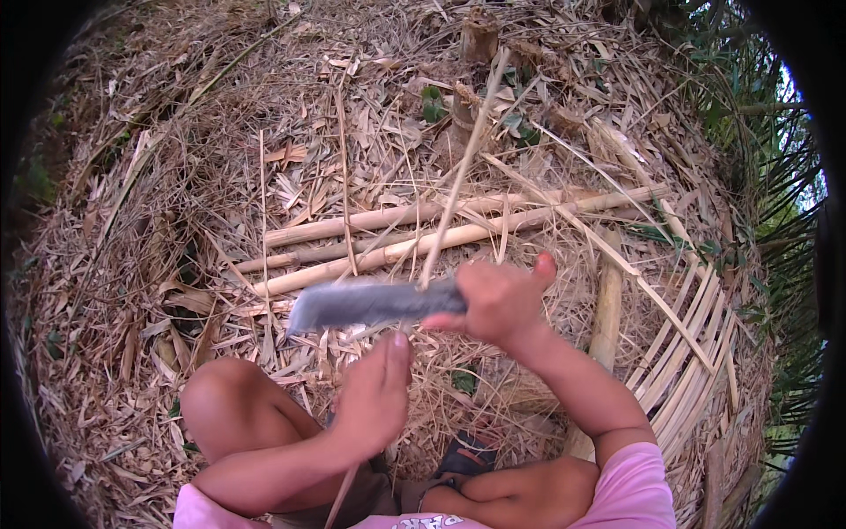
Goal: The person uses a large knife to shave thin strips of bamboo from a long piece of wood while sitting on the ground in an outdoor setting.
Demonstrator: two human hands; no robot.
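Note:
My right hand is wrapped round the handle end of a machete, its wide dark blade pointing left and blurred at the tip. The blade lies across a long, thin bamboo strip, which slants up and away to the right. Just below the blade, my left hand is closed round the same strip, thumb uppermost. The strip's lower end shows again under my left forearm, near my lap. Where blade and strip meet, I cannot make out how deep the edge sits.
Several peeled bamboo poles lie across the ground ahead. A bundle of split strips rests at the right, beside a thicker pole. Cut stumps stand at the far side. Dry leaves and shavings cover the ground; green foliage borders the right.

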